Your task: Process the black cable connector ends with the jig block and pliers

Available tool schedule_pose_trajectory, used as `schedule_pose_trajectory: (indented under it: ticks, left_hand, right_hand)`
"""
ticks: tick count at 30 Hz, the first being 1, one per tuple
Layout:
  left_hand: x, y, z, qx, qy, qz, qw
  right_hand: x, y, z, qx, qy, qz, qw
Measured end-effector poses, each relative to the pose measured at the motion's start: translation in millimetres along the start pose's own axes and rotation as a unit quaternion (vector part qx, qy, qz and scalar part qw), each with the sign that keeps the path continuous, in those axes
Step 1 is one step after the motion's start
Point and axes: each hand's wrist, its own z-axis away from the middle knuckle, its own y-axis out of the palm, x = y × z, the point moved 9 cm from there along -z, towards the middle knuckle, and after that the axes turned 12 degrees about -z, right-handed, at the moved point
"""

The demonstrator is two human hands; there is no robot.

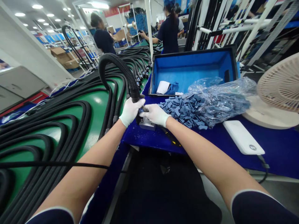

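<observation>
My left hand, in a white glove, is wrapped round the end of a black corrugated hose. The hose arches up and back from that end. Close beside it my gloved right hand is closed with its fingertips at the hose end, where a bit of blue shows. What the right fingers pinch is hidden. Under both hands a small metal block sits on the blue tabletop. To the right of my right hand lies a heap of small blue plastic pieces.
A blue bin stands behind the heap, and a clear plastic bag holds more pieces. A white power bank and a fan are at right. Many black hoses cover the green surface at left. Other people stand beyond.
</observation>
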Motion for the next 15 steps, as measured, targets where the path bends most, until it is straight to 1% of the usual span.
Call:
schedule_pose_trajectory:
  ticks: [4,7,9,10,11,12,14,15]
  left_hand:
    - [2.9,4.6,2.0,0.021,-0.002,0.057,0.998]
    - [-3.2,9.6,5.1,0.039,-0.003,0.087,0.995]
    - [-9.1,6.5,8.2,0.042,0.003,0.090,0.995]
    - [-10.4,-2.2,10.6,0.023,0.004,0.097,0.995]
    - [-9.5,-17.2,14.5,-0.011,0.004,0.108,0.994]
    - [-5.9,-38.4,21.2,-0.057,0.000,0.122,0.991]
    - [8.9,-93.3,45.8,-0.147,-0.021,0.137,0.979]
    - [18.9,-123.4,63.5,-0.174,-0.041,0.130,0.975]
  right_hand:
    - [-17.7,4.1,-7.4,0.021,0.040,-0.037,0.998]
    - [-28.7,4.7,-6.3,0.033,0.083,-0.063,0.994]
    - [-31.0,5.9,-3.8,0.044,0.105,-0.053,0.992]
    - [-29.5,6.5,-2.9,0.049,0.104,-0.033,0.993]
    - [-26.9,7.0,-2.3,0.053,0.097,-0.005,0.994]
    - [-23.7,7.9,-1.9,0.059,0.086,0.026,0.994]
    - [-19.0,10.3,-1.5,0.068,0.067,0.073,0.993]
    - [-18.3,11.9,-1.4,0.072,0.061,0.088,0.992]
